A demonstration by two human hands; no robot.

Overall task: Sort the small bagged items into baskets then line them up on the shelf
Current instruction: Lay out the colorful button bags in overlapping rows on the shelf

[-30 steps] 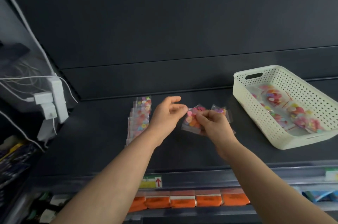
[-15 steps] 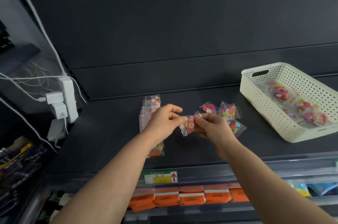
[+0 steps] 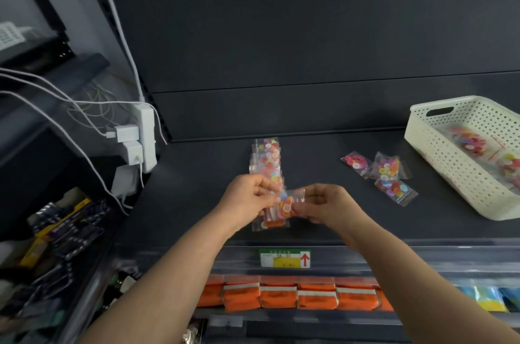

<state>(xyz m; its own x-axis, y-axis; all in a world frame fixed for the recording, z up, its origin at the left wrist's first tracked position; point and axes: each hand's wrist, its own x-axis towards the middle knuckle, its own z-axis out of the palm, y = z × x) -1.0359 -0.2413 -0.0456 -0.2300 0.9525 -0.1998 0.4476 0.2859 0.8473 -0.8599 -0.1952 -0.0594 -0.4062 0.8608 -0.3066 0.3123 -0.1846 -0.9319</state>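
Note:
My left hand [image 3: 247, 199] and my right hand [image 3: 323, 204] both pinch one small clear bag of coloured buttons [image 3: 287, 204] over the near end of a row of overlapping button bags [image 3: 267, 158] on the dark shelf [image 3: 197, 203]. Three loose button bags [image 3: 384, 172] lie to the right on the shelf. A cream perforated basket [image 3: 439, 152] stands at the far right with several button bags inside.
A white power strip [image 3: 146, 135] with plugs and cables hangs at the left shelf wall. A price label [image 3: 284, 258] sits on the shelf's front rail. Orange packets [image 3: 298, 296] fill the shelf below. Dark packaged goods crowd the lower left.
Both hands have carried the button bag left, from beside the loose bags to over the near end of the row. The camera view has shifted, so the basket sits further right.

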